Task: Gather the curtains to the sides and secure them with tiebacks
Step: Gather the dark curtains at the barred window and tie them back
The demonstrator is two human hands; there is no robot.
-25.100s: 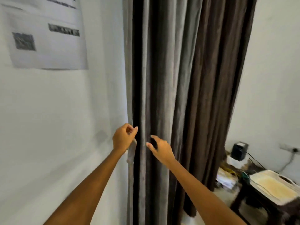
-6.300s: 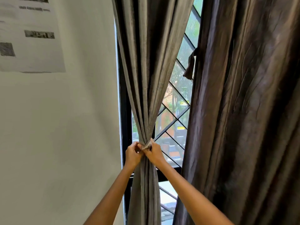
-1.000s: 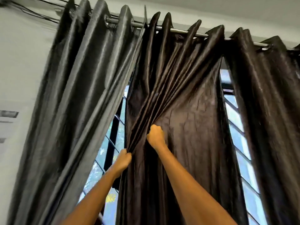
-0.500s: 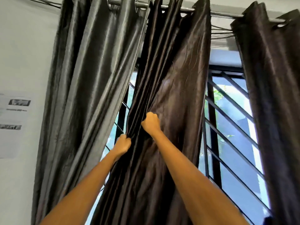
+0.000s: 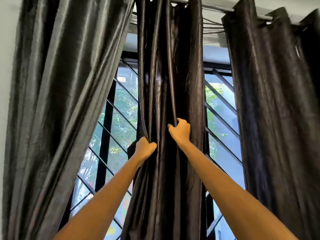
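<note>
The dark brown satin middle curtain panel (image 5: 170, 101) is now bunched into a narrow vertical column, narrower than half a second ago, exposing barred window (image 5: 222, 122) on both sides. The left hand (image 5: 144, 148) clenches its left folds, and the right hand (image 5: 180, 130), slightly higher, clenches its centre folds. The fingertips are buried in cloth; the grey satin left curtain (image 5: 57, 101) and dark right curtain (image 5: 277, 110) are cut off.

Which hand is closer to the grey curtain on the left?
Left. The left hand grips the middle curtain on its left side, nearest the grey curtain. The right hand grips folds farther right and a bit higher.
</note>
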